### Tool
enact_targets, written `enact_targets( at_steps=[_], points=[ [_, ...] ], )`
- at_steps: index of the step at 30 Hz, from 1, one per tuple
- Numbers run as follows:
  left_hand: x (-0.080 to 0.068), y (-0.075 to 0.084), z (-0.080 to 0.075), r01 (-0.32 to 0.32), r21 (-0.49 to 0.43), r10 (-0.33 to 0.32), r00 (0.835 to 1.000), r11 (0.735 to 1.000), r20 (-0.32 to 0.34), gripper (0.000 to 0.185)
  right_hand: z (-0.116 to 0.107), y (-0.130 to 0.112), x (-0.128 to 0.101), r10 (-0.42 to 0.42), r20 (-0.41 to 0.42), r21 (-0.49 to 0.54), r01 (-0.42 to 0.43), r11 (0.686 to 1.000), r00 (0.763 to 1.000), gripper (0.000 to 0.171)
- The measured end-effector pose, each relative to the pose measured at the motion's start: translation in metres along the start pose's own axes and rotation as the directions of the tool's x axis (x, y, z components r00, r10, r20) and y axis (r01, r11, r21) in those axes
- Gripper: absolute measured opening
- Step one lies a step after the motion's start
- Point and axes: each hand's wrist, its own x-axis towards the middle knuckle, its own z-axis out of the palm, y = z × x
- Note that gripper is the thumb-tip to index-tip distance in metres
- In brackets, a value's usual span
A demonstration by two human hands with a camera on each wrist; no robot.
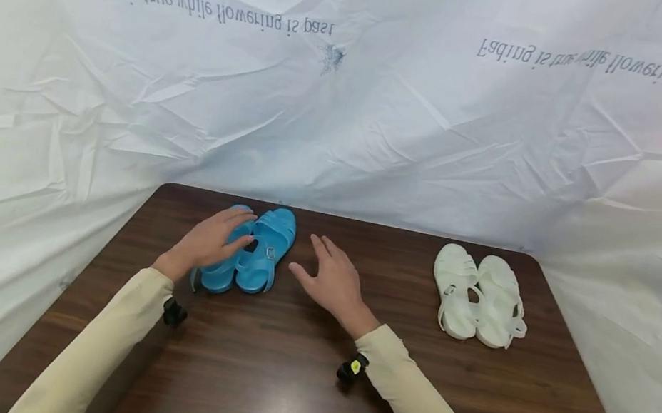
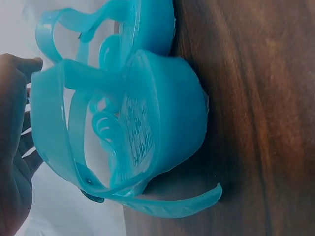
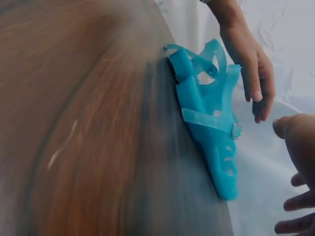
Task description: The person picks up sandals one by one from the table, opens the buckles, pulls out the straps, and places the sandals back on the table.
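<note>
A pair of blue sandals (image 1: 276, 230) stands side by side near the far left part of the table, toes toward the back. My left hand (image 1: 210, 238) hovers over the left sandal (image 1: 218, 278) of the pair and hides part of it, fingers extended and holding nothing. In the left wrist view, the fingers pass behind the raised ankle straps of the blue sandal (image 2: 179, 113), whose loose strap end sticks out. To the right of the pair, my right hand (image 1: 332, 280) hangs above the table with fingers spread and nothing in them. The right wrist view shows both hands beside the blue sandals (image 3: 214, 120).
A pair of white sandals (image 1: 459, 306) sits at the far right of the dark wooden table (image 1: 278, 379), toes toward the back. Behind the table and along its sides hangs a white printed sheet (image 1: 343, 129). Each wrist carries a small black camera (image 1: 174, 312).
</note>
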Motion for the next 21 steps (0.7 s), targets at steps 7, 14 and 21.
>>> enact_targets(
  at_steps=[7,14,21],
  points=[
    [0.004,-0.003,0.001,0.017,-0.047,-0.015,0.999,0.999,0.047,0.054,0.025,-0.016,0.019,-0.045,-0.035,0.130,0.049,0.990,0.998,0.074],
    [0.010,-0.005,0.005,-0.012,0.011,0.011,0.996,1.000,0.091,0.051,0.045,-0.026,0.028,-0.068,-0.032,0.238,0.074,0.969,0.997,0.066],
    [0.013,-0.003,0.007,-0.045,0.043,0.042,0.996,0.998,0.076,0.041,0.051,-0.034,0.030,-0.038,0.000,0.328,0.036,0.944,0.999,0.059]
  ],
)
